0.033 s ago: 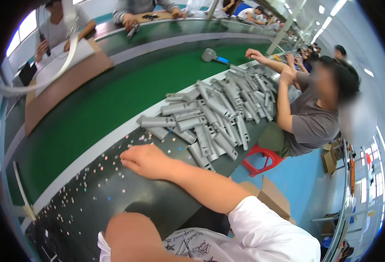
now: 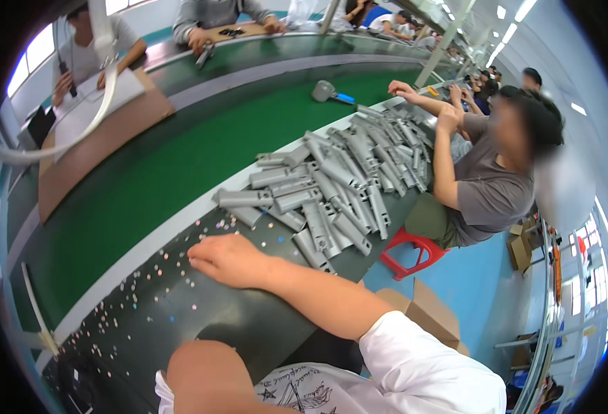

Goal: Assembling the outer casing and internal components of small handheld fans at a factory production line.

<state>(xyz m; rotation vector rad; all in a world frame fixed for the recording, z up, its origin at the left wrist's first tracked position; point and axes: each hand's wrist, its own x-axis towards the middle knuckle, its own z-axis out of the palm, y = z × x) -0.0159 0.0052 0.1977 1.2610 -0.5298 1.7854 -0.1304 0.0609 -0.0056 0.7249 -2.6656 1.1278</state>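
Palm down on the dark worktop (image 2: pixel 242 321), my right hand (image 2: pixel 224 260) rests with its fingers slightly bent and pointing left. Nothing shows in it, though the underside is hidden. Small pale, pink and blue bits (image 2: pixel 128 290) lie scattered around its fingertips and to the left. Just beyond the hand is a large heap of grey, tube-like parts (image 2: pixel 297 196) with holes at their ends, and the hand is apart from them. My bent left arm (image 2: pixel 207 372) shows at the lower edge, but its hand is out of sight.
Beyond a pale rail runs a green conveyor belt (image 2: pixel 180 152), with a grey-headed, blue-handled tool (image 2: pixel 325 91) on it. At right a co-worker (image 2: pixel 494 162) sits by a red stool (image 2: pixel 411 252). A cardboard box (image 2: pixel 432 314) stands below. Other people work across the belt.
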